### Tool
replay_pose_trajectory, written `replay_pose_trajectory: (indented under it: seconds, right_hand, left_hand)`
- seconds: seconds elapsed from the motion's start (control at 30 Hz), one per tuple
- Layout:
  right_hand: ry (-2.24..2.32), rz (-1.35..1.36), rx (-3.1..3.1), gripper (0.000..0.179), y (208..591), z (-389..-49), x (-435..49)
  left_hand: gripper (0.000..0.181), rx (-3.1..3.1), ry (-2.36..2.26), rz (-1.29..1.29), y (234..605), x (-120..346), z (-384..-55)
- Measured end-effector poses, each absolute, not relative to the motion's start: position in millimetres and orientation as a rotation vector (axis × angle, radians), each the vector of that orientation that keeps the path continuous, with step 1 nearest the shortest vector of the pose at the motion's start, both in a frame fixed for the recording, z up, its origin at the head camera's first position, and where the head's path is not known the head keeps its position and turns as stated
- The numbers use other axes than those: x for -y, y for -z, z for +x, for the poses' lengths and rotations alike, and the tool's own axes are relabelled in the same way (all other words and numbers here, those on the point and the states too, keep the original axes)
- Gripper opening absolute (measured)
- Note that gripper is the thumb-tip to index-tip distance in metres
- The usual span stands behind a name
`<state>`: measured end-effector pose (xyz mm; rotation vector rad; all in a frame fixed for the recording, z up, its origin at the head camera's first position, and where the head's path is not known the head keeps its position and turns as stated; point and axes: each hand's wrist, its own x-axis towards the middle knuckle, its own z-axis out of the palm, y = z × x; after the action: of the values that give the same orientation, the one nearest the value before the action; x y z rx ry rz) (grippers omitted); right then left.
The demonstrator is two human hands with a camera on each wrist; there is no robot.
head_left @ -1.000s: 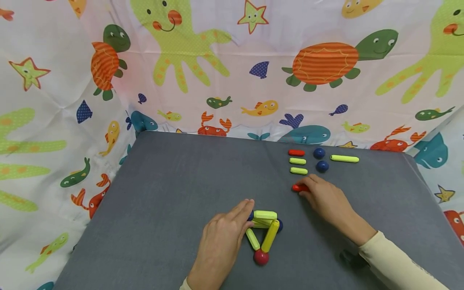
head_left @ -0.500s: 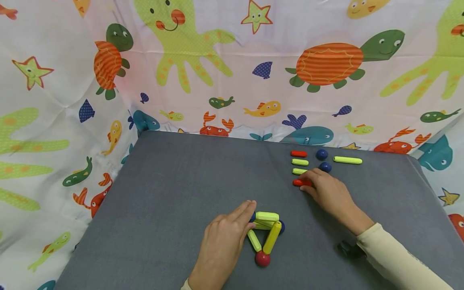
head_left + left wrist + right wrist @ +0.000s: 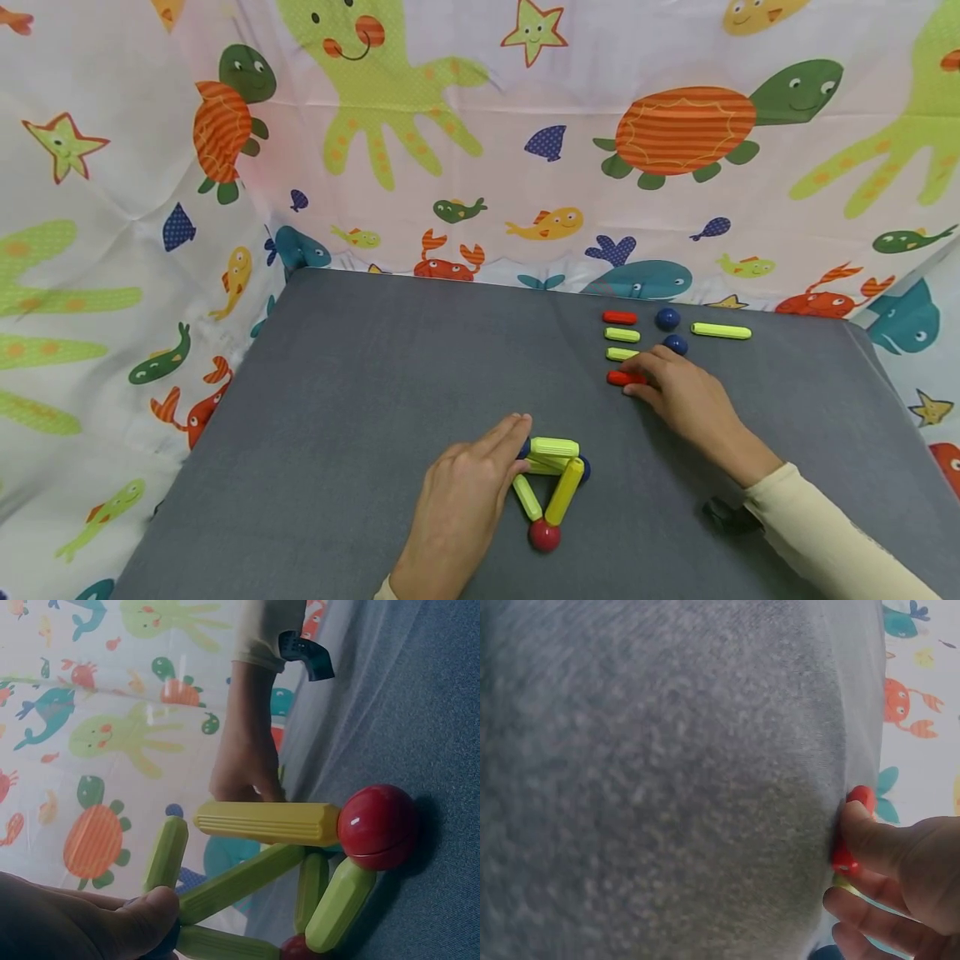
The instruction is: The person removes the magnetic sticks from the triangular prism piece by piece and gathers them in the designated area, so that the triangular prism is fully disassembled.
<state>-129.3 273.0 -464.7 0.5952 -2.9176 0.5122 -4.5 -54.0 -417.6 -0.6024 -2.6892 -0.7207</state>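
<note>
Short red plastic-looking stick: slid up closer to the row than a second ago, now just below two short lime-green ribbed sticks on the grey cloth-covered table.
Right hand: thumb and fingers pinched round that red one.
Left hand: looks clamped on a dark blue ball, though its wrist view is murky and the hand hides most of it.
Stick-and-ball build: lime-green pieces, plus a yellow ribbed stick touching a glossy red ball.
Leftovers: two loose navy balls beside the row (another short red stick tops it), long lime-green stick further right.
</note>
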Motion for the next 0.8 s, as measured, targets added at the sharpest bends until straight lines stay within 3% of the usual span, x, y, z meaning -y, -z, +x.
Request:
replay_pose_trajectory:
  seconds: [0.2, 0.47, 0.8]
  right_hand:
    - [-0.548, 0.619, 2.835, 0.031, 439.5, -115.0, -260.6]
    - [-0.692, 0.932, 2.686, 0.033, 392.7, -67.4, -209.2]
    - [-0.700, 1.092, 2.655, 0.037, 403.2, -41.4, -168.2]
  left_hand:
    - [0.054, 2.698, 0.699, -0.602, 418.3, 53.7, -4.4]
    - [0.056, 2.733, 0.673, -0.588, 415.3, 54.9, -4.8]
    - [0.053, 2.737, 0.693, -0.588, 414.9, 53.8, -5.4]
